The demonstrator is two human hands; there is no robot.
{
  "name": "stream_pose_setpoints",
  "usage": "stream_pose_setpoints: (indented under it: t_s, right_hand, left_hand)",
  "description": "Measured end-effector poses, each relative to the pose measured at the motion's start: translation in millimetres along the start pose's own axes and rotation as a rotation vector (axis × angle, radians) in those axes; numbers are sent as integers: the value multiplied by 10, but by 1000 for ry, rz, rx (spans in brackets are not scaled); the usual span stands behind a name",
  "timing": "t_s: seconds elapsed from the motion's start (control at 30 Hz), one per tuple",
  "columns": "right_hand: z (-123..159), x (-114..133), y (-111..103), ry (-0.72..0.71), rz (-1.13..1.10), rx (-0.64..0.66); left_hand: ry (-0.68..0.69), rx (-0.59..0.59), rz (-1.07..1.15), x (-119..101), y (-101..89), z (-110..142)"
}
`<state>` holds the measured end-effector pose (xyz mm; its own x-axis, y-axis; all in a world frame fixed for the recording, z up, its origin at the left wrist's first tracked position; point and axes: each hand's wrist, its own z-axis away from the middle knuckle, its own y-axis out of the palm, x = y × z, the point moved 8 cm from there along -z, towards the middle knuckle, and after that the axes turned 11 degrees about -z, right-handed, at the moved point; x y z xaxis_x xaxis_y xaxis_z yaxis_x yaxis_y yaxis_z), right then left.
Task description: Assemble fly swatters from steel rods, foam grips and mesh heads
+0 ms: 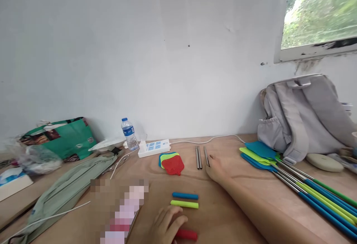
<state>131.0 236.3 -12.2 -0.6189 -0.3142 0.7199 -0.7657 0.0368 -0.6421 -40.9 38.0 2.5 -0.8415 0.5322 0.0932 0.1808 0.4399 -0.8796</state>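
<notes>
My right hand (214, 169) reaches forward, its fingers closed round the near end of a thin metal rod (206, 155). Two more metal rods (198, 157) lie side by side just left of it. At the bottom, my left hand (167, 223) is curled over the left end of a red handle tube (187, 234), which pokes out between thumb and finger. Beyond that hand lie a yellow-green handle tube (184, 204) and a blue handle tube (185, 195), roughly parallel. Farther back, a red fly swatter head (173, 165) overlaps a yellow-green and a blue one.
Assembled fly swatters (306, 188) are piled at the right, before a grey backpack (298, 114). A power strip (154, 148) and water bottle (129, 134) stand near the wall. A green bag (72, 138) and grey-green cloth (75, 184) lie left. A pixelated patch covers the lower left.
</notes>
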Motion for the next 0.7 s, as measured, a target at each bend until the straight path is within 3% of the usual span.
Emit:
stream_pose_setpoints:
  t_s: [0.17,0.27,0.4,0.7]
  right_hand:
    - [95,129,37,-78,6,66]
    - [169,260,73,-219,25,145]
    - [216,445,138,-439,115,198]
    - [38,443,221,-460,139,193]
  left_hand:
    - [-180,212,109,79,103,-216]
    - [-253,275,156,140,151,-326]
    - [-297,296,207,191,194,-400]
    - [-315,274,310,201,216,-386]
